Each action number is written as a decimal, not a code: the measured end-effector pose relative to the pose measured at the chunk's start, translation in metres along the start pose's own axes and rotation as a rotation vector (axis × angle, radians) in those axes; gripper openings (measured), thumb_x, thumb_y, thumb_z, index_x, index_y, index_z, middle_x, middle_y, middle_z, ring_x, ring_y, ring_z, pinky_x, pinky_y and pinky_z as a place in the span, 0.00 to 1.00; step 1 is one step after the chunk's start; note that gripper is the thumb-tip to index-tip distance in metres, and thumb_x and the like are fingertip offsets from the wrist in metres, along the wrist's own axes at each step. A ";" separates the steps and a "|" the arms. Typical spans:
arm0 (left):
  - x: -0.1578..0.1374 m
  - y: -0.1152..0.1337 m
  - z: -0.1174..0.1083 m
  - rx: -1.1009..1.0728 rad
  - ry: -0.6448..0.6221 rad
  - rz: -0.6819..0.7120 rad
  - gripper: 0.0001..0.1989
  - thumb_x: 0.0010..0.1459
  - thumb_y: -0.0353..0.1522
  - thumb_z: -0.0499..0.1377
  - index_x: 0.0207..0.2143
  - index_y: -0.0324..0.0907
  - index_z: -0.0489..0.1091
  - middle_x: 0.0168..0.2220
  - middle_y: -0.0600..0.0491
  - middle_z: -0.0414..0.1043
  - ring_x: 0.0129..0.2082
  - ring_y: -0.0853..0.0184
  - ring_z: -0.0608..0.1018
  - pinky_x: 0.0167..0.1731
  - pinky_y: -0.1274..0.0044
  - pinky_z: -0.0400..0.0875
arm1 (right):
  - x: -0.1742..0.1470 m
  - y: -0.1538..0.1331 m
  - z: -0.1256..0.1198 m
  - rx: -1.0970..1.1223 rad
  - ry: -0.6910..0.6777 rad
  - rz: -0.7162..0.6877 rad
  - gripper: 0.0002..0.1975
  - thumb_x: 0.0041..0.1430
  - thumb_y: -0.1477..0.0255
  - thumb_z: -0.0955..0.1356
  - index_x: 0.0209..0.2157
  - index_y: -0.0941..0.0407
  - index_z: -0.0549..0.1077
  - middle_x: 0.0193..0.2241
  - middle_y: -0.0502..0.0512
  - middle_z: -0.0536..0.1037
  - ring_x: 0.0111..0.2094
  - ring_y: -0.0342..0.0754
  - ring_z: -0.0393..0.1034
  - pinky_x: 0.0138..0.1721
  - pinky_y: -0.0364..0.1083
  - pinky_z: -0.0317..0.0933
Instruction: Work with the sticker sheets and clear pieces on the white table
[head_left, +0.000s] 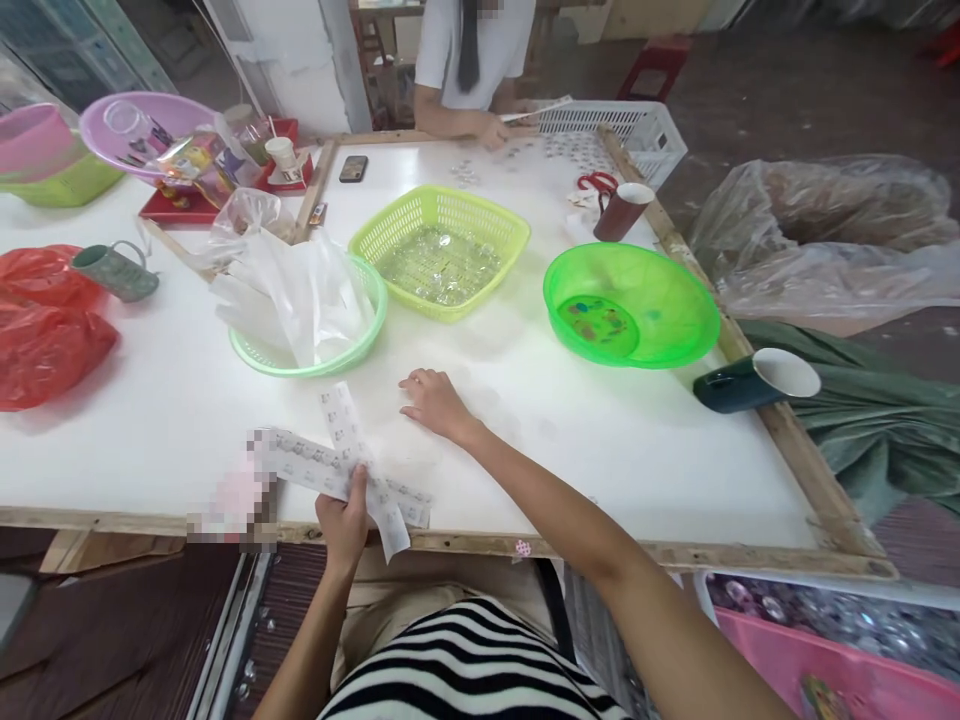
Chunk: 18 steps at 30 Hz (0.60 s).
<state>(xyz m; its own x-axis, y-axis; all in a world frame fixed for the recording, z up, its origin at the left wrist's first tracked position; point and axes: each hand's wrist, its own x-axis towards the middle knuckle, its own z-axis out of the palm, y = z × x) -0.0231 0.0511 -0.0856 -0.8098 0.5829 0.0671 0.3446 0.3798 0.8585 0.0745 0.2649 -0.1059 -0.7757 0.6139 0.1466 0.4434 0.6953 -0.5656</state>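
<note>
My left hand, at the table's front edge, is closed with the thumb on top of crossed white sticker strips printed with small dark pictures. One strip points up toward the bowl, and others lie across it. My right hand reaches over the white tabletop, fingers slightly curled and apart, with nothing visible in it. Beyond it stands a yellow-green basket with clear, glassy pieces in it. A mint-green basket heaped with white plastic sheets is up and left of that hand.
A bright green bowl holds small coloured bits. A dark mug and a brown mug stand along the right wooden edge. Red bags and a green mug lie left. Across the table, a person handles a strip.
</note>
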 end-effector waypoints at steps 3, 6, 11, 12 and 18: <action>-0.003 0.000 -0.004 -0.045 -0.016 0.002 0.21 0.58 0.43 0.60 0.41 0.33 0.77 0.43 0.40 0.80 0.49 0.49 0.78 0.44 0.67 0.75 | 0.007 -0.011 0.013 -0.027 -0.009 0.021 0.12 0.60 0.73 0.67 0.46 0.59 0.74 0.45 0.62 0.74 0.48 0.54 0.66 0.50 0.51 0.56; -0.005 0.000 -0.007 -0.084 -0.030 -0.017 0.20 0.58 0.43 0.60 0.40 0.34 0.77 0.42 0.41 0.80 0.47 0.50 0.79 0.41 0.68 0.76 | 0.006 -0.015 0.015 -0.032 -0.013 0.030 0.08 0.64 0.75 0.63 0.41 0.57 0.74 0.40 0.58 0.76 0.44 0.51 0.67 0.48 0.50 0.55; -0.005 0.002 -0.009 -0.138 -0.050 -0.039 0.20 0.57 0.44 0.60 0.38 0.34 0.77 0.39 0.41 0.81 0.44 0.50 0.80 0.37 0.69 0.76 | -0.002 -0.019 0.008 -0.037 0.010 0.074 0.08 0.63 0.74 0.63 0.33 0.56 0.73 0.36 0.55 0.77 0.41 0.50 0.68 0.46 0.50 0.54; -0.005 0.001 -0.009 -0.147 -0.053 -0.040 0.20 0.57 0.44 0.60 0.38 0.35 0.77 0.39 0.41 0.81 0.43 0.50 0.80 0.37 0.69 0.76 | -0.003 -0.020 0.007 -0.036 0.023 0.089 0.08 0.63 0.74 0.63 0.34 0.56 0.73 0.36 0.55 0.77 0.42 0.50 0.68 0.47 0.50 0.54; -0.005 -0.002 -0.010 -0.172 -0.061 -0.050 0.20 0.56 0.45 0.61 0.36 0.35 0.76 0.38 0.41 0.81 0.42 0.50 0.81 0.34 0.70 0.75 | 0.002 -0.013 0.004 -0.028 0.119 0.162 0.12 0.63 0.74 0.63 0.47 0.57 0.70 0.50 0.58 0.73 0.50 0.52 0.66 0.51 0.51 0.55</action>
<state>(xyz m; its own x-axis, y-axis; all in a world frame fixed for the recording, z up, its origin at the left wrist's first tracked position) -0.0244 0.0403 -0.0829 -0.7920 0.6105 -0.0043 0.2137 0.2839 0.9347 0.0652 0.2559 -0.1020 -0.6354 0.7573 0.1508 0.5717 0.5926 -0.5674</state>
